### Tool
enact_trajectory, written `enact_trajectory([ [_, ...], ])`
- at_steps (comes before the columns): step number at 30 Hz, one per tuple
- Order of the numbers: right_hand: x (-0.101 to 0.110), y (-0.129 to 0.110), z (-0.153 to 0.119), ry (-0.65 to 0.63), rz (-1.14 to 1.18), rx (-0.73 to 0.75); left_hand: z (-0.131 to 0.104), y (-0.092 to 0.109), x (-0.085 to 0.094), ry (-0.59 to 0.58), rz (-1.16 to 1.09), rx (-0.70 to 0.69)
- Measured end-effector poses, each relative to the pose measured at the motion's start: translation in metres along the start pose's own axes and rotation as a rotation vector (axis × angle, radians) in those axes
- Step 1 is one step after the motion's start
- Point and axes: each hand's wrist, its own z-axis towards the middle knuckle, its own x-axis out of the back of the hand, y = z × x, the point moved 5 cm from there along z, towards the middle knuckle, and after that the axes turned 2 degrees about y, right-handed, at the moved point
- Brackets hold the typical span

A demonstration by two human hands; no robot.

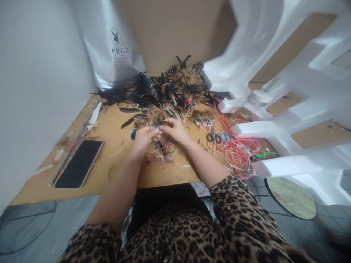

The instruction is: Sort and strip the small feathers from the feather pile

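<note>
Over the middle of the table, my left hand [146, 138] and my right hand [175, 129] meet fingertip to fingertip. Both pinch a small bunch of brown and black feathers [157, 119]; the exact point of grip is partly hidden by the fingers. Below the hands lie loose feather scraps and red and white bits of string [164, 155]. Just beyond them rises a large pile of brown and black feathers [189, 80]. A smaller feather bunch [204, 118] rests to the right, close to black-handled scissors [214, 137].
A phone [79, 164] lies at the left of the table [120, 175]. Tangled red string [241, 146] spreads at the right, beside white foam packing pieces [290, 164] and a white-lidded jar [259, 98]. A silvery bag [112, 51] stands at the back left.
</note>
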Motion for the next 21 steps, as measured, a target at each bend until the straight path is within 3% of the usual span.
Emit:
enact_trajectory([
  [5,-0.001,-0.007,-0.002,-0.010,0.010,0.018,0.002,-0.004,0.000,-0.023,-0.027,0.026],
  [21,0.004,-0.027,-0.007,-0.277,-0.011,0.005,0.001,-0.013,-0.005,-0.230,-0.171,0.225],
])
